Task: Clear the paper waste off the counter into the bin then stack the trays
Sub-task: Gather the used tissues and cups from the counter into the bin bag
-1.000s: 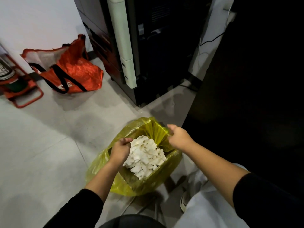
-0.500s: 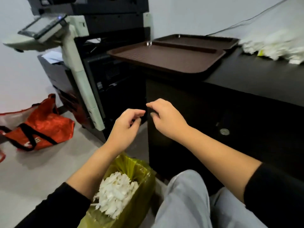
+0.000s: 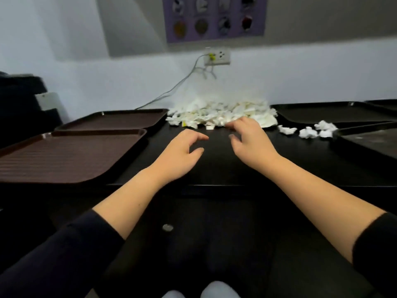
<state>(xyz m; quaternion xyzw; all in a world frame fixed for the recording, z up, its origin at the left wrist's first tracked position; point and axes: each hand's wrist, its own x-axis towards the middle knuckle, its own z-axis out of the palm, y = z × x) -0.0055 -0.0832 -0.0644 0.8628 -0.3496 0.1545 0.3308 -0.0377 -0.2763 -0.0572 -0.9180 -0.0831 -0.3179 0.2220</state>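
Observation:
A heap of crumpled white paper waste (image 3: 221,114) lies at the back of the black counter (image 3: 217,164), against the wall. My left hand (image 3: 180,153) hovers over the counter a little short of the heap, fingers loosely curled and empty. My right hand (image 3: 249,140) reaches further, its fingertips at the heap's front edge, holding nothing. Two brown trays sit at the left, a near one (image 3: 60,155) and a far one (image 3: 116,121). Black trays (image 3: 330,114) lie at the right. A few loose paper balls (image 3: 309,131) sit between them. The bin is out of view.
A wall socket (image 3: 217,57) with a cable hanging down is above the paper heap. A poster (image 3: 214,18) hangs higher up. A dark copier (image 3: 23,100) stands at the far left. The counter front has a round lock (image 3: 167,227).
My view has swung up from the yellow bin bag on the floor to the counter top. Both hands left the bag and now reach toward the paper heap, empty.

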